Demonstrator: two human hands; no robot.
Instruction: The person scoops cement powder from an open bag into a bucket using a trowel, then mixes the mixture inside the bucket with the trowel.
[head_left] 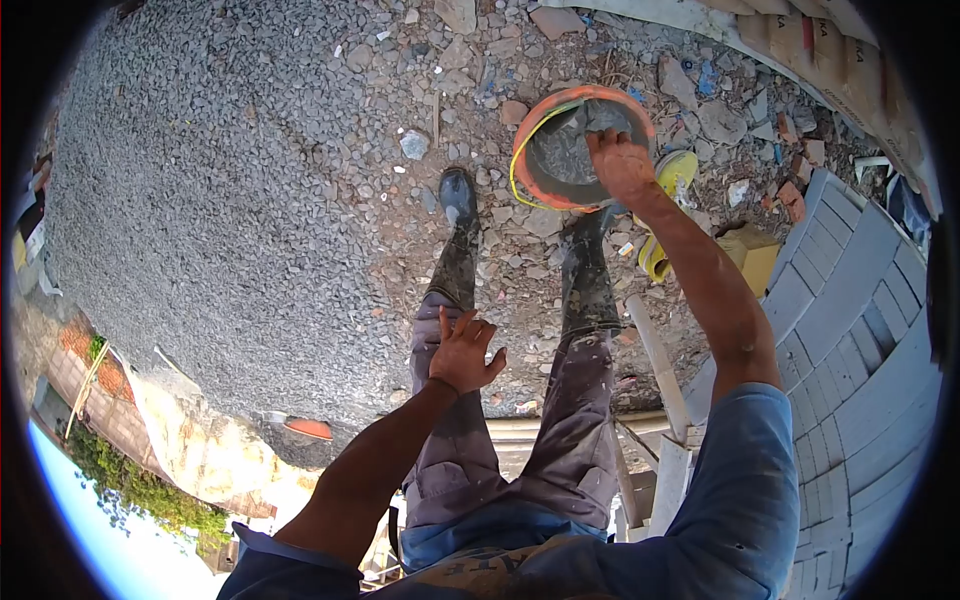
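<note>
An orange bucket (pixel 526 172) stands on the stony ground in front of my boots, with a yellow handle (pixel 517 160) lying along its left side. Inside it is wet grey material (pixel 560 150) that looks like cement slurry or murky water. My right hand (pixel 622 165) reaches over the bucket's right side with its fingers curled down above the grey contents. Whatever those fingers grip, if anything, I cannot make out. On my left thigh, near the knee, rests my left hand (pixel 464 354), fingers spread and holding nothing.
A large gravel heap (pixel 230 200) spreads across the left. Yellow shoes (pixel 676 178) lie right of the bucket among broken bricks (pixel 790 200) and rubble. Grey planks or panels (pixel 840 300) fill the right side. Stacked paper sacks (pixel 810 50) stand at the upper right.
</note>
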